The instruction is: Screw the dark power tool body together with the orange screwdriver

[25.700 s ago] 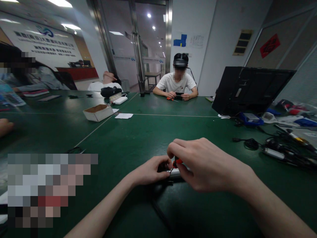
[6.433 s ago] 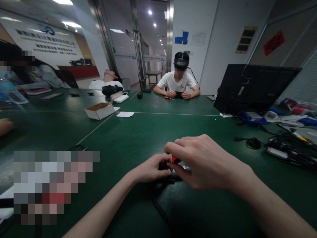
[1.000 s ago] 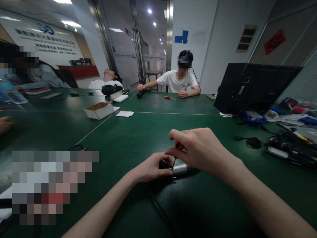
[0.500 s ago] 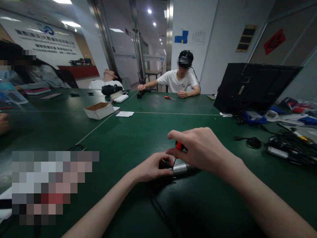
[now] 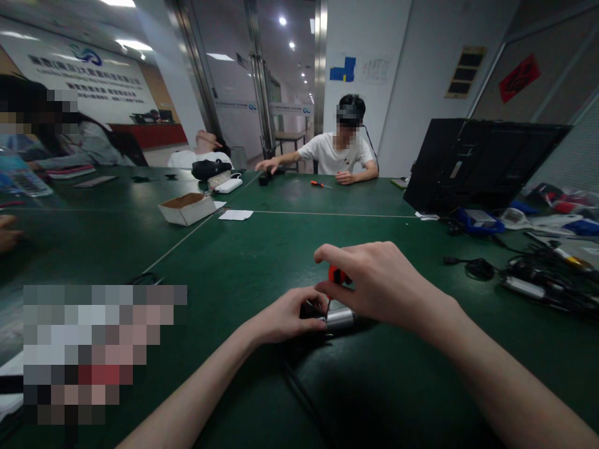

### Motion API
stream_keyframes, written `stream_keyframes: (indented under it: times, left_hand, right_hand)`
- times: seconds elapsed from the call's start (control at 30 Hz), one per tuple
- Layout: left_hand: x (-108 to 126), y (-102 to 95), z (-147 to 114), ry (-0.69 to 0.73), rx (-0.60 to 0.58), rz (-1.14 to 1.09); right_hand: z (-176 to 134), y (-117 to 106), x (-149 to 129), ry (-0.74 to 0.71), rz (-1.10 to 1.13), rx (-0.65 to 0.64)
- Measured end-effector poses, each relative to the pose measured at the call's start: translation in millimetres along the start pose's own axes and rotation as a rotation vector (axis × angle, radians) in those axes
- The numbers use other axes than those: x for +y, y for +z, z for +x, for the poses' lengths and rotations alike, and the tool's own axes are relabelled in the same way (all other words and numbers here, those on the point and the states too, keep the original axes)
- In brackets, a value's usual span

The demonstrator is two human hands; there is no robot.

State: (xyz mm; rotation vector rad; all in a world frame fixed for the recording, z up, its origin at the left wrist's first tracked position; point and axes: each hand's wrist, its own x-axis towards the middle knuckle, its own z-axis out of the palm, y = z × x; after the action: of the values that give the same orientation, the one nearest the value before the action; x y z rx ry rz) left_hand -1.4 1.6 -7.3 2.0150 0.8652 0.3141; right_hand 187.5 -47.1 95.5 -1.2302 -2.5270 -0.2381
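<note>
A silver metal cylinder with black ends (image 5: 340, 318) lies on the green table in front of me. My left hand (image 5: 292, 315) grips its dark left end between thumb and fingers. Above it, my right hand (image 5: 386, 280) is closed around the red and black handle of a screwdriver (image 5: 336, 275). The screwdriver's thin shaft points down to the cylinder beside my left fingertips; the tip's exact contact is hidden. A black cable (image 5: 299, 386) runs along the table toward me below the cylinder.
Across the green table (image 5: 281, 249) sits a person in white (image 5: 344, 153), with another screwdriver (image 5: 321, 184) nearby. An open box (image 5: 187, 209) and white paper (image 5: 236, 215) lie left of centre. A black monitor (image 5: 477, 165) and tangled cables (image 5: 547, 280) are on the right.
My right hand and the top of the screwdriver handle have shifted slightly left. My left hand stays on the cylinder. The person opposite has lifted and opened the outstretched hand a little.
</note>
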Motion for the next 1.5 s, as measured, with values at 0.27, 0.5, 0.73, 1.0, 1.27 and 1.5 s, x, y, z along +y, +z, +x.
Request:
stream_keyframes:
  times: [0.27, 0.5, 0.73, 1.0, 1.27, 1.5]
  left_hand:
    - [-2.2, 0.4, 1.0, 0.058, -0.011, -0.037]
    - [0.8, 0.8, -0.8, 0.014, -0.022, -0.037]
    - [-4.6, 0.3, 1.2, 0.041, -0.025, -0.03]
    - [-5.9, 0.4, 1.0, 0.055, -0.006, -0.026]
    - [-3.9, -0.6, 1.3, 0.047, -0.021, -0.007]
    - [5.8, -4.9, -2.9, -0.002, 0.013, 0.159]
  right_hand:
    - [-2.4, -6.6, -0.9, -0.061, 0.196, -0.051]
    - [1.3, 0.9, 4.2, -0.022, 0.026, 0.01]
    - [-1.2, -4.9, 1.0, -0.041, 0.249, -0.08]
    - [-0.8, -4.6, 1.0, -0.044, 0.286, -0.071]
    - [-2.1, -5.2, 1.7, -0.067, 0.31, -0.077]
    - [3.8, 5.2, 9.4, -0.041, 0.266, 0.015]
